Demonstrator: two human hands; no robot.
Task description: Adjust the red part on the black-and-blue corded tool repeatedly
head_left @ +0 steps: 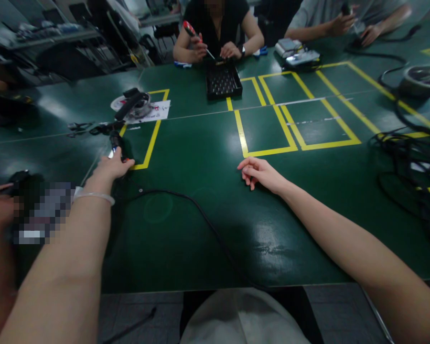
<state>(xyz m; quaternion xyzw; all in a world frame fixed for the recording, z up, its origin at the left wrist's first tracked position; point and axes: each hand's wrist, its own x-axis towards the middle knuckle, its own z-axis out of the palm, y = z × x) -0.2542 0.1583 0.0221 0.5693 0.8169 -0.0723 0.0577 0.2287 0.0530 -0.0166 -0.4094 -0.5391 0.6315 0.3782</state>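
Observation:
My left hand (pixel 112 167) reaches out over the green table (pixel 200 191) and closes round a black corded tool (pixel 115 141) that lies near a yellow tape corner. A black cable (pixel 186 200) runs from it back toward the table's near edge. A thin white band circles my left wrist. My right hand (pixel 260 173) rests on the table just below a yellow taped rectangle (pixel 265 129), its fingers loosely curled and holding nothing that I can see.
Across the table a person works with a red-handled screwdriver (pixel 191 29) over a black tray (pixel 222 82). Another person sits at the far right. A white sheet with a black device (pixel 134 104) lies at left; tangled black cables (pixel 408 157) fill the right side.

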